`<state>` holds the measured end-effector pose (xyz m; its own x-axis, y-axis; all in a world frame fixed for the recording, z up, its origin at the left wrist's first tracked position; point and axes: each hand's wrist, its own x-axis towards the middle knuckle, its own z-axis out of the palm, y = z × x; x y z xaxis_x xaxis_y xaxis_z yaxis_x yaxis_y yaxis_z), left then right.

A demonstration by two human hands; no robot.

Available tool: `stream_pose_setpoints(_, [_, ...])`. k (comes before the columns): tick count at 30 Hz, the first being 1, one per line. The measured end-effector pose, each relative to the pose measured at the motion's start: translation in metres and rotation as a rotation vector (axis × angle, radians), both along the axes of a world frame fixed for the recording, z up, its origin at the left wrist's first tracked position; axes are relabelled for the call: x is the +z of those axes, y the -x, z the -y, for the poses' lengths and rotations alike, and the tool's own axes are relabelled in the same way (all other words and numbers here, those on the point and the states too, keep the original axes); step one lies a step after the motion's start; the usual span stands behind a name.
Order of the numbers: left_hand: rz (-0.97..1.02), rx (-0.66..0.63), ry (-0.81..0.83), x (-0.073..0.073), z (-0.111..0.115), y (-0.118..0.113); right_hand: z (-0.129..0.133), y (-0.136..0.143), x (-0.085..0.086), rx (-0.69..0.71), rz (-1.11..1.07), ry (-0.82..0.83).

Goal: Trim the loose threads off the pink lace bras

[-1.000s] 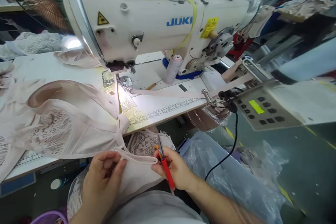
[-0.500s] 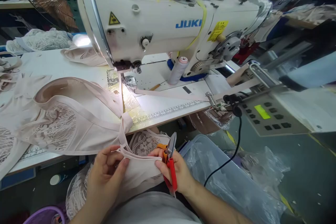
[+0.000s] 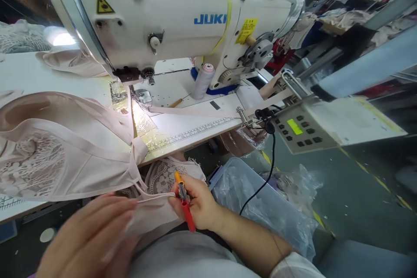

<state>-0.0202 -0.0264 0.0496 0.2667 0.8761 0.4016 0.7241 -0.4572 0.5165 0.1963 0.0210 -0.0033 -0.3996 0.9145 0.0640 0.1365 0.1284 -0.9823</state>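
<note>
My right hand is closed round scissors with red and orange handles, and its fingertips pinch the edge of a pale pink fabric panel. Large and blurred at the lower left, my left hand lies over the panel's left part; what its fingers do is smeared by motion. The panel joins a beige lace-cupped bra lying on the table's front edge. A strap runs from it up to the needle area of a white sewing machine. Patterned lace hangs below the table edge.
A thread cone and a wooden-handled tool are on the machine bed. At the right are a control box and a hanging black cable. Below stands a clear plastic bin holding plastic film.
The view has shifted, so the machine appears further left and nearer. My left hand has come up, larger and blurred, over the fabric. The scissors have turned within my right hand.
</note>
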Motion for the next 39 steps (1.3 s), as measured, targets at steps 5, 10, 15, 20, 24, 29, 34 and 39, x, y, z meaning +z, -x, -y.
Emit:
stream_pose_setpoints(5, [-0.243, -0.304, 0.046, 0.01, -0.03, -0.032, -0.003, -0.002, 0.005, 0.109, 0.023, -0.121])
stream_pose_setpoints(10, [-0.043, -0.274, 0.553, 0.005, -0.042, -0.031, -0.002, -0.006, 0.005, 0.14, 0.011, -0.005])
stream_pose_setpoints(15, [0.208, -0.173, 0.766, -0.003, -0.042, -0.022, 0.002, -0.008, 0.004, 0.09, 0.038, 0.197])
stream_pose_setpoints(20, [0.176, -0.082, 0.759, -0.013, -0.044, -0.018, 0.004, -0.007, 0.003, 0.041, 0.011, 0.215])
stream_pose_setpoints(24, [0.11, -0.01, 0.616, -0.013, -0.045, -0.018, 0.006, -0.003, 0.004, -0.069, -0.081, 0.166])
stream_pose_setpoints(29, [0.109, 0.001, 0.572, -0.009, -0.044, -0.019, 0.007, 0.004, 0.005, -0.025, -0.075, 0.071])
stream_pose_setpoints(34, [0.151, 0.009, 0.607, -0.009, -0.043, -0.013, 0.007, 0.009, 0.005, -0.076, -0.055, 0.04])
stream_pose_setpoints(39, [0.326, -0.021, 0.786, -0.004, -0.042, -0.011, 0.01, 0.005, 0.013, -0.036, -0.052, 0.205])
